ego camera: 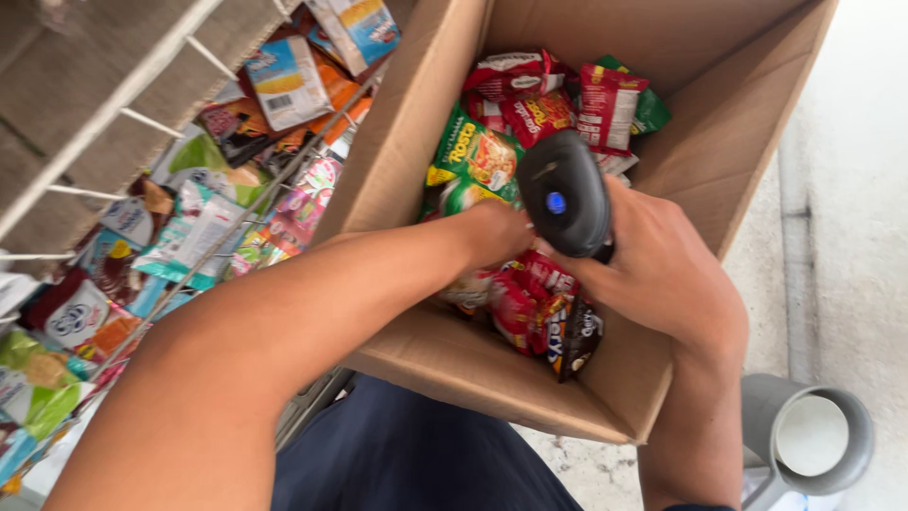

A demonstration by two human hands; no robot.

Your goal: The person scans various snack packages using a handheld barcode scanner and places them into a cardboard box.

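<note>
Your right hand [662, 270] holds one black handheld scanner [565, 194] in a clenched grip, just over the open cardboard box [416, 142]. The scanner shows one small blue light on its back and points down into the box. Your left hand [497, 232] reaches across into the same box and touches the snack packets; whether its grip is closed on one of them, you cannot tell, because the fingers are hidden behind the scanner.

Inside the box lie many packets. You can count about four red ones [530, 104] near the far wall, one green and yellow packet [468, 156] at the left, and a red and dark heap [544, 312] under your hands. The exact number is not countable.

The box is only partly full: the right side along the wall is bare cardboard, so there is open room there. The near edge of the box rests close to your body. Left of the box, one white wire rack [203, 260] carries many more mixed packets. At the lower right stands one grey pipe end [818, 435] on the pale floor [851, 189].
</note>
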